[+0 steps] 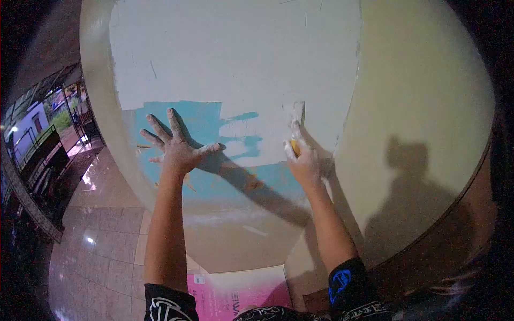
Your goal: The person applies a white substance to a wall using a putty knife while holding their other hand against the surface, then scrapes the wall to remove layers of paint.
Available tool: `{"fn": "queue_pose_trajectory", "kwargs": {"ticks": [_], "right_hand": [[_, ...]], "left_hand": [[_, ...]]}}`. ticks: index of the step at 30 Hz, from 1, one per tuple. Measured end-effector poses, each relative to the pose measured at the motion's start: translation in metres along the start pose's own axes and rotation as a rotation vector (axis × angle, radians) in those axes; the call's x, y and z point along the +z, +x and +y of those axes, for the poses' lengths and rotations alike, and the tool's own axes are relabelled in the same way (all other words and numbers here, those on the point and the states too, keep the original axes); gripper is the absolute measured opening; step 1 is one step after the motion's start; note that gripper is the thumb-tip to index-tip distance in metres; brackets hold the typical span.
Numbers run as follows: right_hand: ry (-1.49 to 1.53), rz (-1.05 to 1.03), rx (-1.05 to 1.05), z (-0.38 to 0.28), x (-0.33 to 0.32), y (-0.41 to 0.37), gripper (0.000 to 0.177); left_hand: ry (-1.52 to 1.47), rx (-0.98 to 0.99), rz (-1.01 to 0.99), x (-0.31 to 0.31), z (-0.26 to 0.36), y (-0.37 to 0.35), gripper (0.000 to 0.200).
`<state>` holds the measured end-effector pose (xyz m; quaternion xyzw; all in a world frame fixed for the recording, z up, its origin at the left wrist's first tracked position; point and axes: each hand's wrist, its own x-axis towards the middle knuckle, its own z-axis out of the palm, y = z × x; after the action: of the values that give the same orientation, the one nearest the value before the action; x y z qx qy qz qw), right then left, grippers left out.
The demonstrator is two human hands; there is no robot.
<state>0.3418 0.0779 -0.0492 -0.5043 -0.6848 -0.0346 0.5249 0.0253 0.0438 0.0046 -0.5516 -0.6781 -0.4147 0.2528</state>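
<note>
My left hand is spread open with its fingers apart, over the blue patch of the wall. White dust coats its fingers. My right hand grips a putty knife by its yellow handle, the blade pointing up over the white-coated area. Whitish filler covers the blade and my right fingers. Between the hands, uneven blue streaks cut into the white coat. A blue strip also runs below my right hand.
A pink printed board lies low in front of me. Shiny floor tiles stretch to the left, toward an opening with a railing. To the right is a cream wall surface bearing my shadow.
</note>
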Motion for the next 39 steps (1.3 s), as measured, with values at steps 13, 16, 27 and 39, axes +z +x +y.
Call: {"fn": "queue_pose_trajectory", "kwargs": {"ticks": [13,16,27,39], "right_hand": [[0.004,-0.034,0.099,0.000,-0.012,-0.008,0.059],[0.085,-0.071,0.103,0.025,0.010,-0.056,0.058],[0.168,0.071,0.057,0.020,-0.005,-0.019,0.055],[0.071,-0.029,0.127,0.013,-0.025,0.009,0.053]], "left_hand": [[-0.059,-0.112,-0.135,-0.014,0.011,-0.001,0.160],[-0.041,-0.107,-0.125,-0.017,0.014,-0.001,0.161],[-0.022,-0.076,-0.155,-0.019,0.014,0.002,0.162],[0.009,-0.133,-0.191,-0.022,0.019,0.003,0.165]]}}
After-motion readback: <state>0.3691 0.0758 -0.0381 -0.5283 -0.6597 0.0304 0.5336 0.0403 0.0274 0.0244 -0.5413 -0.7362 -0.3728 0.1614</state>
